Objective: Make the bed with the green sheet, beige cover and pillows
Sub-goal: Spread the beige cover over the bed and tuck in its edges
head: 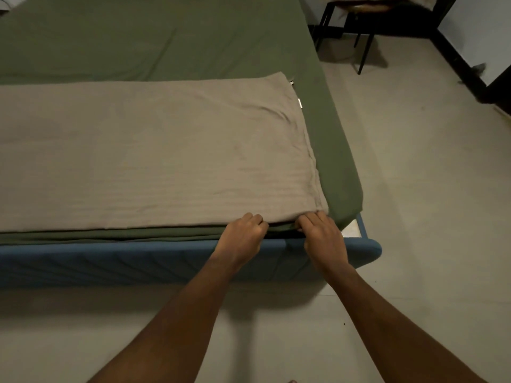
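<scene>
Your left hand (243, 233): grips beige cover (154, 150) near edge | your right hand (322, 234): grips its corner | cover lies ahead-left of both, on green sheet (138, 37).

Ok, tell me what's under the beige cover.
The green sheet lies under the beige cover, showing past its edges. The part beneath, and anything else there, is hidden.

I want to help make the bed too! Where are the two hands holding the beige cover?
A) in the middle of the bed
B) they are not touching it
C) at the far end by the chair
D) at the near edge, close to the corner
D: the left hand and the right hand both curl their fingers on the near edge of the beige cover, next to its corner.
</scene>
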